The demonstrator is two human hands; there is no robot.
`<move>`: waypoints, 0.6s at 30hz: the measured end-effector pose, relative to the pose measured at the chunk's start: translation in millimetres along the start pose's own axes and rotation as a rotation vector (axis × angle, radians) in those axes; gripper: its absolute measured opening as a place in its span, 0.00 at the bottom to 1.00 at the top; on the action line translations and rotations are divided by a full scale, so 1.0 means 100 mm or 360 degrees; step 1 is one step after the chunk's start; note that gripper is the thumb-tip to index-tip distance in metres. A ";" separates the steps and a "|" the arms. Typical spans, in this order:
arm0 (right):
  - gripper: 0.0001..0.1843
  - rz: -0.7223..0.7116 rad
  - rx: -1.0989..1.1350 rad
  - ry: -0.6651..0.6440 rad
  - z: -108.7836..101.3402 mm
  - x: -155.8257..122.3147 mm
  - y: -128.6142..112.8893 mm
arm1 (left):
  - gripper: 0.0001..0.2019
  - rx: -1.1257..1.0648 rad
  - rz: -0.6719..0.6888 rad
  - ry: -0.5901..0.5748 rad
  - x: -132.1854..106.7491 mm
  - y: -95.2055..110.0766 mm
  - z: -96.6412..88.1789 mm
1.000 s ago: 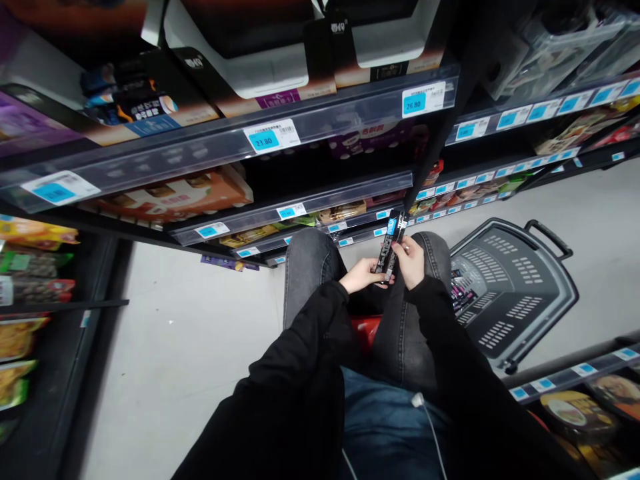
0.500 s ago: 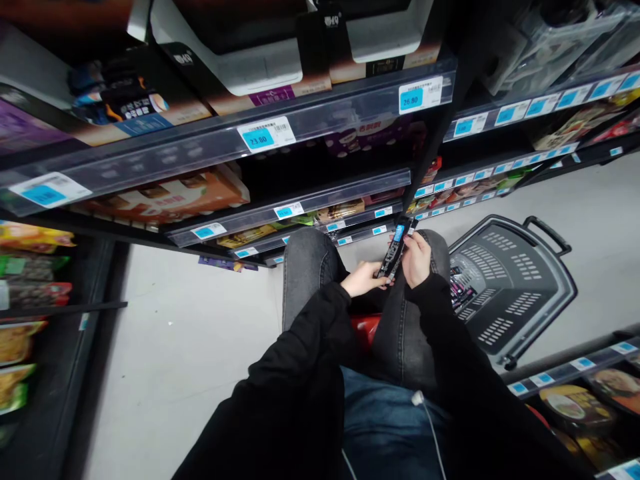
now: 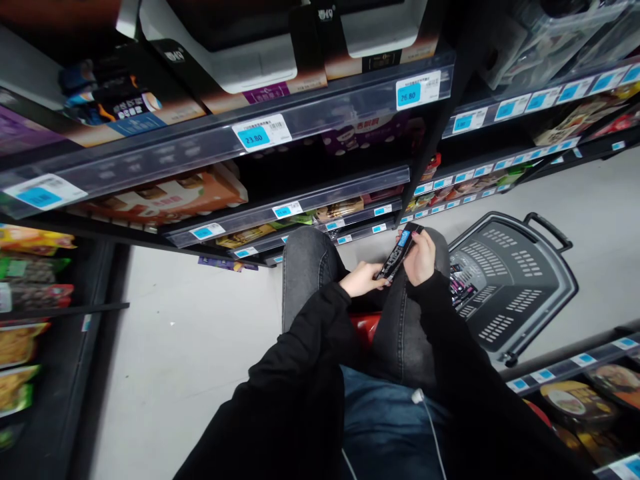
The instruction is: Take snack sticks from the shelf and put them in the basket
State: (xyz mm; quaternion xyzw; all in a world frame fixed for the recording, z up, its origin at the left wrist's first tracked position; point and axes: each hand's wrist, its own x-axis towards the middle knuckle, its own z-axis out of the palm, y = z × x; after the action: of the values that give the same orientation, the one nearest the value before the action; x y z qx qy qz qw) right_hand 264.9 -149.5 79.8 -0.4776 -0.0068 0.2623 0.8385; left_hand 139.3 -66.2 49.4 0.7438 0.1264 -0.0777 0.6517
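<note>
Black packet (image 3: 397, 255): in the head view, between our hands.
Left hand (image 3: 361, 279): we pinch its near end.
Right hand (image 3: 421, 259): we grip its far end.
Basket (image 3: 553, 288): items (image 3: 463, 288) already lie inside; ours is not among them.

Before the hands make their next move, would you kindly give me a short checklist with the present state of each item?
1. Left hand on the lower end of the black packaging: ok.
2. Right hand at its upper end: ok.
3. Packaging free of tears: cannot tell; its details are too small.
4. Basket in view, beyond the right knee: ok.
5. White cable clear of both hands: ok; it lies over the blue top.
6. Packaging clear of the right leg: cannot tell; it appears in front of it, but the gap cannot be judged.
</note>
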 end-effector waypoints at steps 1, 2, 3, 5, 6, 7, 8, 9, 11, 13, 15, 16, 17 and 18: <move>0.08 0.0015 -0.0007 0.0020 0.00 0.00 -0.01 | 0.09 0.0040 -0.0003 -0.0006 -0.01 0.00 0.00; 0.08 0.0030 -0.0013 0.0035 0.00 0.01 -0.02 | 0.09 0.0072 -0.0004 -0.0011 -0.02 -0.01 0.00; 0.09 0.0041 -0.0018 0.0048 0.00 0.01 -0.03 | 0.09 0.0096 -0.0006 -0.0015 -0.02 -0.01 0.00; 0.09 0.0057 -0.0011 0.0067 0.00 0.00 -0.04 | 0.09 0.0136 -0.0009 -0.0025 -0.03 0.00 0.00; 0.09 0.0068 -0.0003 0.0079 0.00 0.00 -0.04 | 0.09 0.0154 -0.0012 -0.0031 -0.03 0.00 0.01; 0.10 0.0075 0.0003 0.0094 0.00 0.00 -0.05 | 0.09 0.0171 -0.0015 -0.0038 -0.03 0.01 0.01; 0.10 0.0083 0.0007 0.0107 0.01 0.00 -0.05 | 0.09 0.0188 -0.0019 -0.0043 -0.03 0.02 0.01; 0.11 0.0091 0.0007 0.0120 0.01 0.00 -0.05 | 0.09 0.0204 -0.0022 -0.0047 -0.02 0.03 0.01; 0.11 0.0106 0.0015 0.0150 0.02 0.00 -0.04 | 0.09 0.0237 -0.0029 -0.0047 -0.02 0.04 0.00; 0.11 0.0116 0.0039 0.0191 0.02 0.01 -0.04 | 0.09 0.0273 -0.0034 -0.0041 -0.02 0.05 0.00; 0.12 0.0121 0.0060 0.0225 0.03 0.01 -0.03 | 0.09 0.0313 -0.0041 -0.0031 -0.02 0.06 0.00; 0.11 0.0120 0.0065 0.0234 0.03 0.02 -0.03 | 0.09 0.0333 -0.0045 -0.0023 -0.02 0.06 0.00; 0.11 0.0117 0.0068 0.0239 0.03 0.02 -0.03 | 0.09 0.0354 -0.0050 -0.0012 -0.02 0.07 0.00; 0.11 0.0112 0.0073 0.0243 0.04 0.02 -0.03 | 0.09 0.0375 -0.0055 -0.0001 -0.02 0.07 -0.01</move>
State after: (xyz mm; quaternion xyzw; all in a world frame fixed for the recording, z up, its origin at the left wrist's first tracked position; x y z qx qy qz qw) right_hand 266.9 -146.9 83.6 -0.4769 0.0799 0.2543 0.8376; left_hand 139.5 -66.6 56.9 0.8129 0.1291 -0.1035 0.5583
